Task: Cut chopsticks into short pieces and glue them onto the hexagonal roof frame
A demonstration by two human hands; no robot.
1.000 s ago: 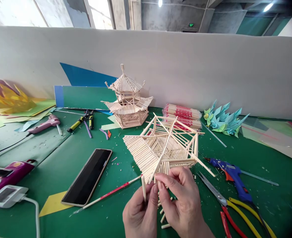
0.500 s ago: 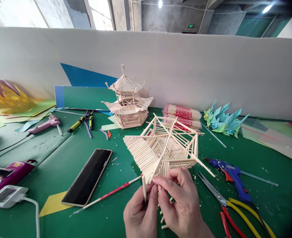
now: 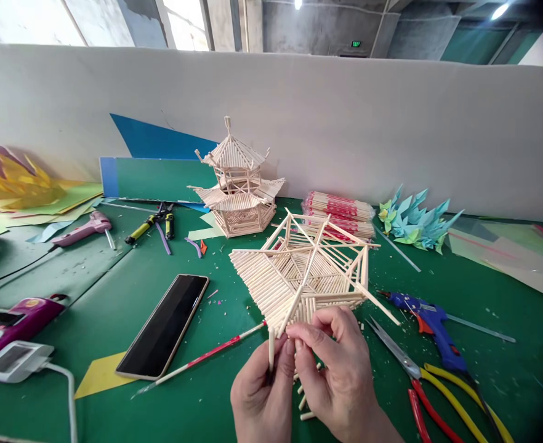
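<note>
Two hands meet at the front corner of a half-roofed model pavilion (image 3: 257,280) made of thin wooden sticks. My left hand (image 3: 265,387) is closed, with a short wooden stick (image 3: 271,351) standing upright between its fingers. Thumb and forefinger of my right hand (image 3: 333,363) are pinched together beside the left fingertips, at the tip of a slanting roof stick; whatever lies between them is hidden. Sticks close-set side by side cover the roof's left panel, while other sides show open framing. Several cut stick pieces (image 3: 306,416) lie below, partly behind the right hand.
A finished stick pagoda (image 3: 244,212) stands behind, near wrapped stick bundles (image 3: 338,212). On the right lie a blue glue gun (image 3: 431,320) and scissors (image 3: 403,357). A phone (image 3: 164,326), a red-wrapped stick (image 3: 211,354), pliers (image 3: 144,229) and a pink glue gun (image 3: 84,231) are left.
Both hands stay at the roof corner with barely any shift. The short stick in my left hand has tilted slightly and moved a little to the right.
</note>
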